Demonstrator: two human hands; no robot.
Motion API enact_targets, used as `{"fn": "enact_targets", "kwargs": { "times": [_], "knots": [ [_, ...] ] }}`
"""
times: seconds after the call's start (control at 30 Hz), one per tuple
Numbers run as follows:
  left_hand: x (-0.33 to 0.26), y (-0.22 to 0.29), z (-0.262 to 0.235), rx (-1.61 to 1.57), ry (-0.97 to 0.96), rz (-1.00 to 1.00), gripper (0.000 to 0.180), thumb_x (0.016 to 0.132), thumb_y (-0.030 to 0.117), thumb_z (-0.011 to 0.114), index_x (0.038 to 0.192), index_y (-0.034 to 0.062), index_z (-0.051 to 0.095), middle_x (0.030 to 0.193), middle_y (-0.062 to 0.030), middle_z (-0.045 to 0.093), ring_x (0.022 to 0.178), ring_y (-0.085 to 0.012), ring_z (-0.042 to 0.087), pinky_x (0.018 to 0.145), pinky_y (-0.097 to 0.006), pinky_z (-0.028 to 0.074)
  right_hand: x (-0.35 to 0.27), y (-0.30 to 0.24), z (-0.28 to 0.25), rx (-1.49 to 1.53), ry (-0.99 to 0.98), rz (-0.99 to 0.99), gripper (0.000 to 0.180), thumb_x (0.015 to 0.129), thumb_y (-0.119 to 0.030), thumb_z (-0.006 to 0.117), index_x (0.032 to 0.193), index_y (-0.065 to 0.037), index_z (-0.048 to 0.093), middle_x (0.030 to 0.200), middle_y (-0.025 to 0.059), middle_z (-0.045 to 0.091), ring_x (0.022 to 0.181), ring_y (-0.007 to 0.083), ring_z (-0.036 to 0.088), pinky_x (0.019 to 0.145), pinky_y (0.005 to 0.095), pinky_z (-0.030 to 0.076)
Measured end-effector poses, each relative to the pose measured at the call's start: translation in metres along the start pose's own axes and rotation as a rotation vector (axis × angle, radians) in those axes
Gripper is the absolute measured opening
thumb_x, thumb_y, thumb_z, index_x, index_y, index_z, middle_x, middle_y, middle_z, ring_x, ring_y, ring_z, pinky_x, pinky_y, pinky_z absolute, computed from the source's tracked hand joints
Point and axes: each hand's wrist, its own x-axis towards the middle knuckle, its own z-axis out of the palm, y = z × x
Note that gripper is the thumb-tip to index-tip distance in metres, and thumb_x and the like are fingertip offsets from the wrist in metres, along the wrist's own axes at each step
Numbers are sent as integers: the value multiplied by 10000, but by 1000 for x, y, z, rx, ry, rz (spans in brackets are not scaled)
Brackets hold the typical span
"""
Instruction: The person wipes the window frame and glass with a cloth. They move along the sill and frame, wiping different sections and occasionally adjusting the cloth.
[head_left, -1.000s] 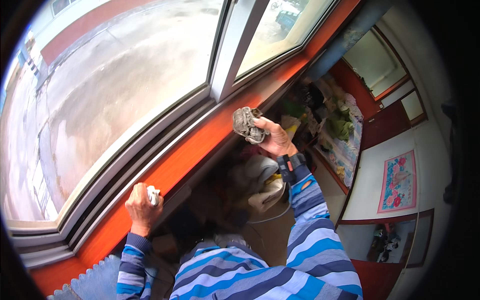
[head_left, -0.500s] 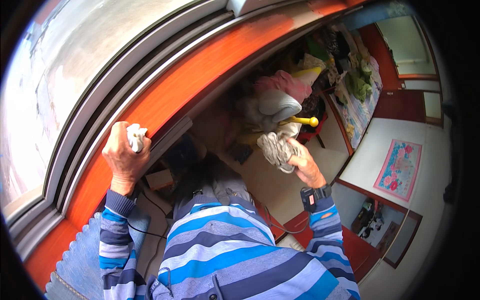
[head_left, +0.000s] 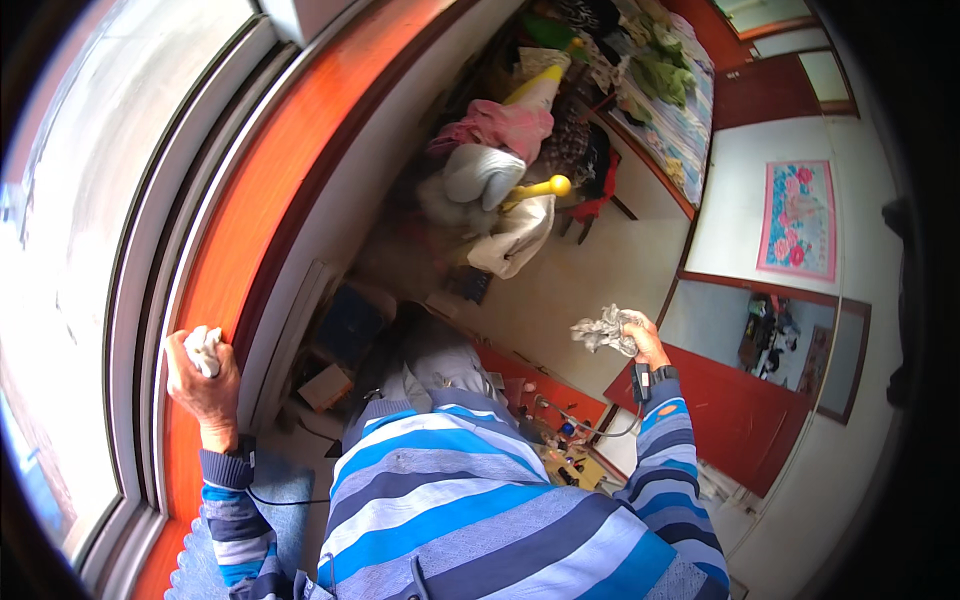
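Observation:
My left hand (head_left: 205,400) is closed round a small crumpled white cloth (head_left: 203,351), a tuft of it showing above the fingers. That hand rests on the orange-red window sill (head_left: 232,262), beside the sliding window's grey frame (head_left: 140,300). Out to the right, my right hand (head_left: 648,342) grips a crumpled grey rag (head_left: 603,331) and holds it in the air over the floor. The rag's loose end sticks out to the left of the fingers.
Past the sill stands a heap of clothes (head_left: 500,130) with a yellow knobbed pole (head_left: 545,187). A bed (head_left: 690,110) lies at the far right. Below my right arm is a dark red panel (head_left: 725,420); a cable (head_left: 590,428) hangs near that wrist. A blue cover (head_left: 262,510) is at lower left.
The view has turned, so the room has shifted leftward. My right hand has moved outward, away from the clothes heap, still holding the grey rag. My left hand remains on the sill with the white cloth.

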Motion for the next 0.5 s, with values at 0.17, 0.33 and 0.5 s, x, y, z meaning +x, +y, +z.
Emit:
{"fn": "enact_targets", "kwargs": {
  "times": [0.17, 0.33, 0.5],
  "knots": [
    [0, -4, 1, 37, -2, 10, 299, 865, 104, 771, 1105, 28, 609, 924, -174, 668, 817, -370, 700, 749, -448, 582, 7, 27, -36, -256, 199, -56, 348, 815, -21, 761, 1157, 14, 704, 1014, 96, 767, 895, 203, 736, 819, 360, 615],
    [-4, -7, 2, 30, 3, 7, 289, 869, 96, 775, 1110, 50, 621, 935, -152, 675, 836, -344, 710, 778, -441, 593, 9, 31, -63, -337, 348, 20, 266, 805, -62, 849, 1039, 6, 742, 913, 104, 782, 820, 188, 742, 747, 348, 598],
    [-5, -15, 5, 25, -6, -8, 294, 933, 141, 759, 1174, 44, 621, 975, -149, 723, 864, -327, 728, 801, -447, 606, -2, 22, -75, -371, 356, 3, 280, 731, -83, 823, 987, 7, 754, 849, 45, 728, 762, 135, 664, 674, 326, 536]
  ]
}}
